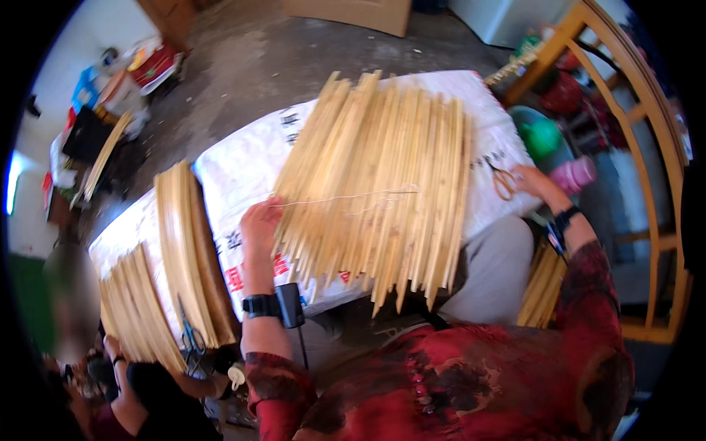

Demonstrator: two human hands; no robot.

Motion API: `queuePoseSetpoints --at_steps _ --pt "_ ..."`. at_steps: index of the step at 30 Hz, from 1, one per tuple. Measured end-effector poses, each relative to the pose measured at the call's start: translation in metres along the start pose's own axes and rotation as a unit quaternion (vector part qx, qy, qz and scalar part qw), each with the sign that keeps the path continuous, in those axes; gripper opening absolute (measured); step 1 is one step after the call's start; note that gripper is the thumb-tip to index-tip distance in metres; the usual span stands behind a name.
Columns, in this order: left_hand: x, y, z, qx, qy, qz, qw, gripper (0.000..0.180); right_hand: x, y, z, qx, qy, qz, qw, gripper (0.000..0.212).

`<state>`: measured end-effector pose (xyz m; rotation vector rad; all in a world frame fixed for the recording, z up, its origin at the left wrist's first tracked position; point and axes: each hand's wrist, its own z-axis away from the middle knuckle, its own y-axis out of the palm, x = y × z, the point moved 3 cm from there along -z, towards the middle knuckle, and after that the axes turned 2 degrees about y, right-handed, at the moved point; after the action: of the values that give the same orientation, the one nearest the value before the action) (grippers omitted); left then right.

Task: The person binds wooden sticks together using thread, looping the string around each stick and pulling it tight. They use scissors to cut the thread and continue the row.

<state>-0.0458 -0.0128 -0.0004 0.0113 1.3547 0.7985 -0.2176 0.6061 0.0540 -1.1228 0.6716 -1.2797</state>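
A wide row of pale, flat wooden or bamboo strips (pixel 375 176) lies side by side before me, their ends uneven. Closed at the left edge of this row, my left hand (pixel 261 224) pinches a thin white thread (pixel 331 198). The thread runs right across the strips to a thin, needle-like piece (pixel 403 192) lying on them. On the right, my right hand (pixel 540 185) has its fingers closed at the handle of orange-handled scissors (pixel 504 184), whose blades point away from me over the white cloth. Its fingertips are slightly blurred.
The printed white cloth (pixel 235 162) covers the work surface. More strip bundles (pixel 184 242) lie at left with blue-handled scissors (pixel 193 338), beside another person's arm (pixel 129 397). At right stand a wooden frame (pixel 640 147), a green ball-like object (pixel 540 137) and a pink bottle (pixel 573 175).
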Motion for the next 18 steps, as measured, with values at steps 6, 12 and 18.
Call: queuePoseSetpoints --at_steps 6,12,18 --pt "-0.009 -0.018 0.015 -0.053 -0.013 0.012 0.998 0.013 0.038 0.023 0.01 -0.153 -0.092 -0.01 0.984 0.042" --pt "-0.024 -0.02 0.023 -0.087 -0.021 -0.137 0.987 0.014 0.065 0.028 -0.013 -0.15 -0.094 0.041 0.983 0.037" --pt "-0.038 -0.015 0.031 -0.109 -0.018 -0.227 0.968 0.014 0.086 0.018 -0.03 -0.154 -0.166 0.107 0.968 0.035"
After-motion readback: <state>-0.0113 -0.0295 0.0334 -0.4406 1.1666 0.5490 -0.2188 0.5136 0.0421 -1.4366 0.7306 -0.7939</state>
